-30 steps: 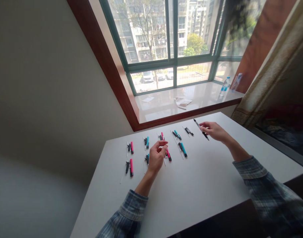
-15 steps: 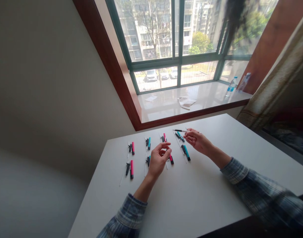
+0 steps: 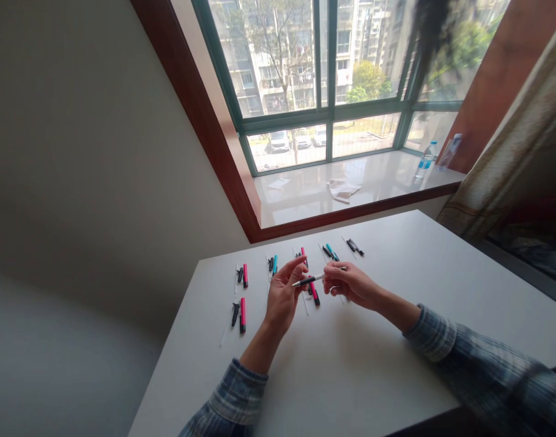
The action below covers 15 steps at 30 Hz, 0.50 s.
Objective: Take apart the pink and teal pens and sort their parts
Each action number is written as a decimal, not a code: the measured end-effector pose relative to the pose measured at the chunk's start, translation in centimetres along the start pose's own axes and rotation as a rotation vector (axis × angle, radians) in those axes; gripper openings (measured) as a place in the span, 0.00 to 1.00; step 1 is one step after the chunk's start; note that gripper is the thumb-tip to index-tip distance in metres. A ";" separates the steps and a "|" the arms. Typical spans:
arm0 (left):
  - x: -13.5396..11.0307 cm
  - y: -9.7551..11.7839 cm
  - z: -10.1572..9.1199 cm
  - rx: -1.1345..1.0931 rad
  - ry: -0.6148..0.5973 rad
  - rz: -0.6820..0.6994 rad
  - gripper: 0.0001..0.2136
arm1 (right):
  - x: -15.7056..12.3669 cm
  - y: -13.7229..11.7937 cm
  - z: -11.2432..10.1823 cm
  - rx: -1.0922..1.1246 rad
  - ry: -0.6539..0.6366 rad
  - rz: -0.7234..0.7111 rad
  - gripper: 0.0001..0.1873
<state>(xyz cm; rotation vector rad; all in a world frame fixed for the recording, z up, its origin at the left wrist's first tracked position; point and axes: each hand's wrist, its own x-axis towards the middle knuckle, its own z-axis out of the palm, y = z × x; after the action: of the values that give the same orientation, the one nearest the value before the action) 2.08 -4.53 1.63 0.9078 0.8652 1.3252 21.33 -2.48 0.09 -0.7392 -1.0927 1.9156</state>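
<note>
White table (image 3: 360,376) under window light, seen on my feed from the head camera. Nearest to me, two blue plaid cuffs, left sleeve (image 3: 236,394) and right sleeve (image 3: 464,352), both forearms reaching in over the tabletop. My right hand (image 3: 348,284) has thumb and fingertips pinched on a slim pen (image 3: 317,277), white-bodied with a black grip; I read it as nearly level, between the two hands, its tip pointing left. My left hand (image 3: 282,294) stands half open, fingers loosely bent, thumb apart; the pen tip lies across it in view, and I cannot tell whether they touch. Left of that hand, a pink barrel (image 3: 242,314) beside a black piece (image 3: 235,314), with a thin white rod (image 3: 224,334) near. Farther back, another pink barrel (image 3: 246,276), then a teal barrel (image 3: 275,265) and, past the right hand, some dark pen parts (image 3: 355,246). Beyond the table, a pale sill (image 3: 387,173) carrying a crumpled pale piece (image 3: 344,190) and a blue-labelled bottle (image 3: 426,160). Outside the green-framed window (image 3: 369,111): parked cars, trees, apartment blocks.
</note>
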 end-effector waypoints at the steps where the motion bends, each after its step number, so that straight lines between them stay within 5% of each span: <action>1: 0.0 0.2 0.1 -0.001 -0.003 0.005 0.17 | 0.0 0.2 0.1 -0.006 0.001 -0.005 0.21; 10: -0.5 0.3 0.4 0.014 -0.162 0.000 0.20 | 0.5 0.8 0.4 0.155 0.245 -0.005 0.27; 15: 0.0 -0.3 -0.1 0.000 -0.060 0.045 0.19 | 0.2 1.0 0.3 0.040 0.055 0.078 0.25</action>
<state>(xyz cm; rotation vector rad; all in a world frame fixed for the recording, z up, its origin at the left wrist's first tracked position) 2.06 -4.49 1.33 0.9668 0.8023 1.3301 20.71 -2.76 -0.65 -0.8182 -1.0016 1.9649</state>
